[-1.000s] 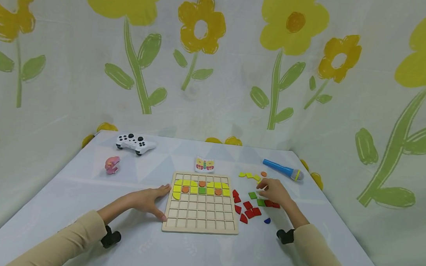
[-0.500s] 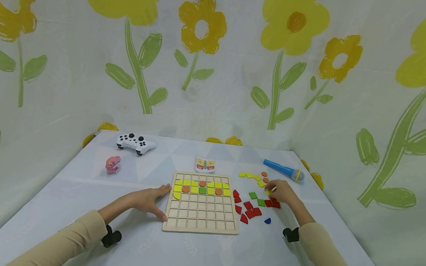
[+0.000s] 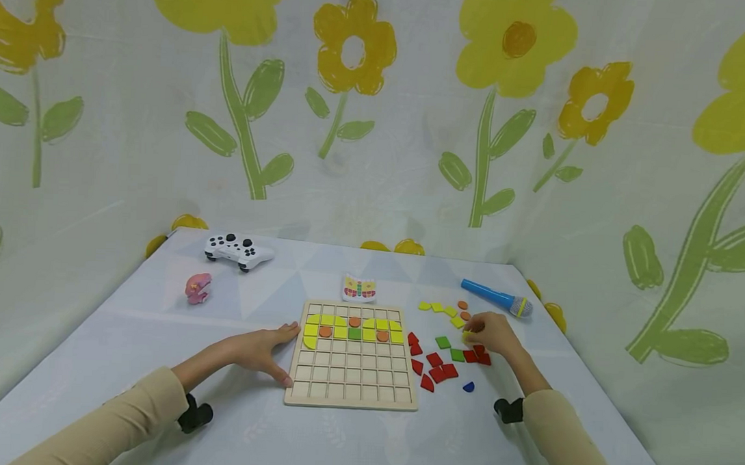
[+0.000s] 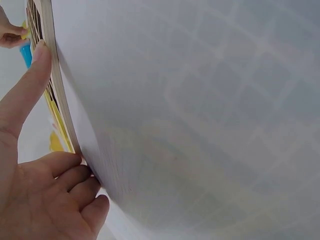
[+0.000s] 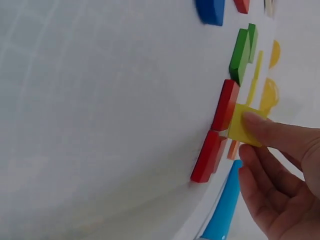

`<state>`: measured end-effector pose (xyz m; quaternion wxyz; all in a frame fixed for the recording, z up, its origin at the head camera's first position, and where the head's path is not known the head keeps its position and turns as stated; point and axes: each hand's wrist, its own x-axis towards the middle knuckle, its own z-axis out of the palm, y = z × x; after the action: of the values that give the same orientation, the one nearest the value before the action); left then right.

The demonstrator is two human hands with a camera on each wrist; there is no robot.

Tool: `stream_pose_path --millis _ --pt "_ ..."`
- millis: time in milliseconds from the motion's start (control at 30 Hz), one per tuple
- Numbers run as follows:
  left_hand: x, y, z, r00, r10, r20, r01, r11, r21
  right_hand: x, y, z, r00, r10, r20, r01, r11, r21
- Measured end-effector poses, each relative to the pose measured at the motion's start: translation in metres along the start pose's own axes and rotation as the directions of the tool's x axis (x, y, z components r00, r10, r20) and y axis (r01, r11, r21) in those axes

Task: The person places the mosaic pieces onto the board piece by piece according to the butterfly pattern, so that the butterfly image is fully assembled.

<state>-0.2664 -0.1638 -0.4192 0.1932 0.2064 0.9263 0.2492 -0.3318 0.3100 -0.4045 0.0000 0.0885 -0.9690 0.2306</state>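
While the left hand (image 3: 262,350) rests spread against the part-filled board (image 3: 352,360), the right hand (image 3: 494,333), just shifted outward, pinches a yellow tile (image 5: 236,128), seemingly another piece for it.

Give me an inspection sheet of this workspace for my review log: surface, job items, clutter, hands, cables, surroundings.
Surface: pale table with a faint printed pattern.
Job items: wooden grid board, partly filled with yellow, orange and green tiles; loose pieces in several colours to its right; picture card beyond its far edge.
Clutter: white game controller and pink toy far left; blue microphone far right.
Left hand: spread, touching the board's left edge.
Right hand: pinching a yellow tile.
Cables: nothing seen.
Surroundings: pale backdrop printed with yellow flowers.
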Motion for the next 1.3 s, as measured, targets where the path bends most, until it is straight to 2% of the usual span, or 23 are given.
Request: stream_pose_path --millis 267,500,867,1133,1300 --pt "-0.001 0.0 0.0 1.0 0.012 0.002 -0.012 1.0 -0.006 0.001 -0.02 0.001 0.995 -0.093 -0.047 0.094 0.995 0.023" --pt "-0.001 -0.001 0.001 1.0 0.01 0.001 -0.01 1.0 -0.004 0.004 -0.05 0.015 0.983 -0.164 -0.084 0.171 0.982 0.078" --pt "-0.001 0.0 0.001 1.0 0.011 -0.004 -0.011 1.0 -0.001 0.008 -0.101 0.048 0.979 -0.203 -0.018 0.203 0.963 0.178" --pt "-0.002 0.001 0.0 1.0 -0.003 0.005 0.003 1.0 -0.005 0.01 -0.138 0.077 0.941 -0.334 0.057 0.31 0.916 0.255" --pt "-0.001 0.001 0.0 1.0 0.005 0.003 -0.005 1.0 0.0 0.011 -0.163 0.089 0.919 -0.389 0.07 0.357 0.892 0.276"
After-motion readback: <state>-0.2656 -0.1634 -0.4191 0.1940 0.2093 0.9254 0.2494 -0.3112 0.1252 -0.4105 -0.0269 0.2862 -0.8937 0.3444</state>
